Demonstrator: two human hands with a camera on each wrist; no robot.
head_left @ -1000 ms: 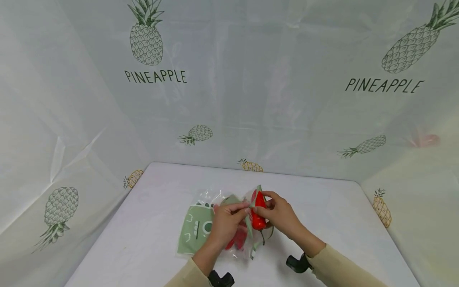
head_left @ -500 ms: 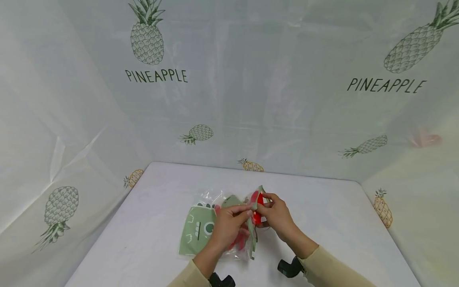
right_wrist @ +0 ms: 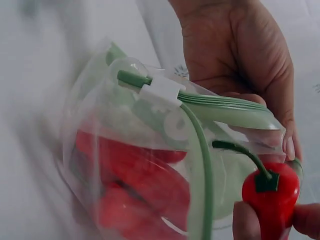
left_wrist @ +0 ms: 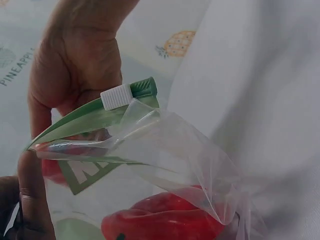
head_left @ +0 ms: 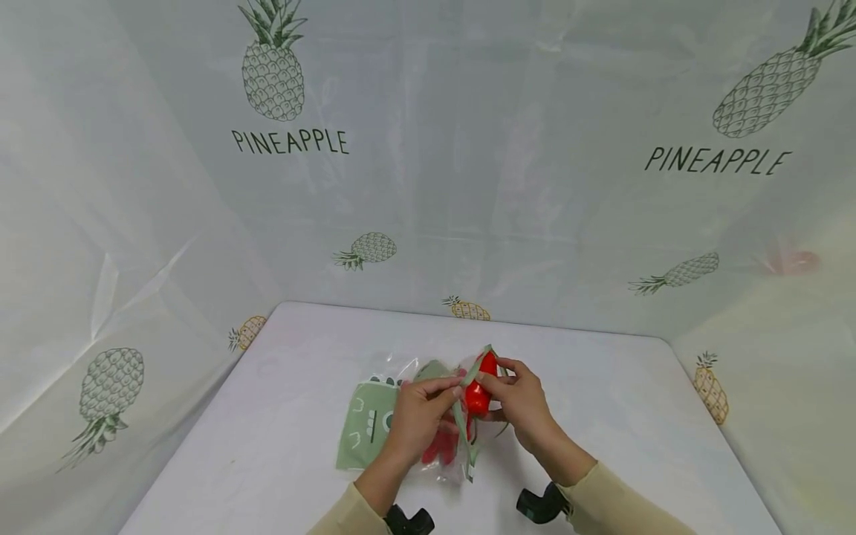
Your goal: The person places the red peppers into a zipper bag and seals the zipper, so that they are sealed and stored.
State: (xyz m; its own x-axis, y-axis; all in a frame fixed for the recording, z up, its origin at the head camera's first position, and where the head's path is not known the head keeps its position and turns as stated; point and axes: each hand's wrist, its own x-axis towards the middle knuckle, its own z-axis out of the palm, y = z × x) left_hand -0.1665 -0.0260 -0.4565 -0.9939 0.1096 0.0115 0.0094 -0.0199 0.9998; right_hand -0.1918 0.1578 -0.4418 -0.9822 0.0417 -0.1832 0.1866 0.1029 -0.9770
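Observation:
In the head view, my left hand (head_left: 416, 416) pinches the green-edged mouth of a clear zip bag (head_left: 464, 468) with a white slider (right_wrist: 162, 91). My right hand (head_left: 528, 397) holds a red chili pepper (head_left: 478, 399) at that mouth, its tip pointing away from me. In the right wrist view, thumb and finger grip the pepper (right_wrist: 272, 192), its green stem beside the strip. Whether its far end is inside the bag I cannot tell. More red peppers (right_wrist: 142, 172) lie inside the bag, seen through the plastic.
A green cartoon-face panel (head_left: 364, 423) edged with clear plastic lies left of my left hand; whether it belongs to the same bag I cannot tell. White table (head_left: 294, 379) surrounds the bag. A pineapple-print curtain (head_left: 468, 186) stands behind and at both sides.
My right hand has shifted slightly left with the pepper toward the bag's mouth. Half a second ago the strip hid more of the pepper; now more shows. My left hand stays nearly in place.

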